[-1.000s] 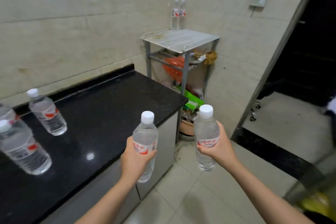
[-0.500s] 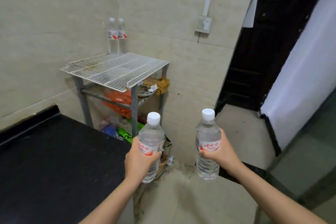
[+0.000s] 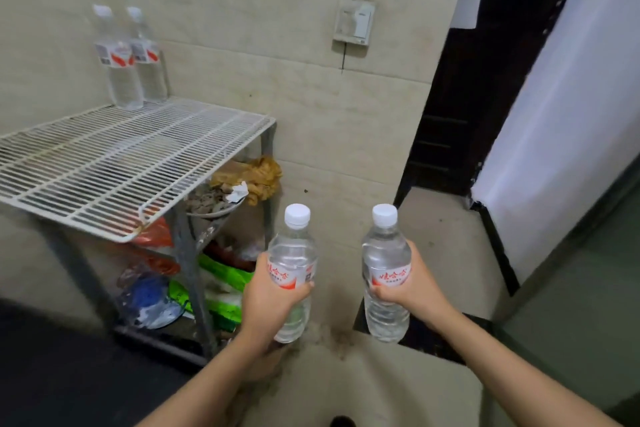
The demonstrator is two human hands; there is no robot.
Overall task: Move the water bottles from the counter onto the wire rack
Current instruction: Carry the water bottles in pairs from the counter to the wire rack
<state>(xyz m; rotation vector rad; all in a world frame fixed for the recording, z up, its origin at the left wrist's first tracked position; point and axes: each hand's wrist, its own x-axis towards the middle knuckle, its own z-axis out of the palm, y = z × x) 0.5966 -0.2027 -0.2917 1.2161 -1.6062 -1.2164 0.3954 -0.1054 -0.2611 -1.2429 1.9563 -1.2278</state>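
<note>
My left hand (image 3: 268,298) grips a clear water bottle (image 3: 292,253) with a white cap and red label, held upright. In my right hand (image 3: 414,282) is a second such bottle (image 3: 384,255), also upright. Both are in front of me, right of and lower than the white wire rack (image 3: 114,163). Two more water bottles (image 3: 119,59) (image 3: 147,55) stand side by side at the rack's far corner against the tiled wall.
The black counter's corner (image 3: 52,378) shows at the lower left. Under the rack top sit a bowl of scraps (image 3: 214,201), orange and green bags and a blue item. A wall switch (image 3: 354,21) is above; a dark doorway (image 3: 485,87) opens on the right.
The view has swung right and closer to the rack, with the counter and its bottles dropping out of sight. Both hands keep their bottles, now nearer the rack's right end.
</note>
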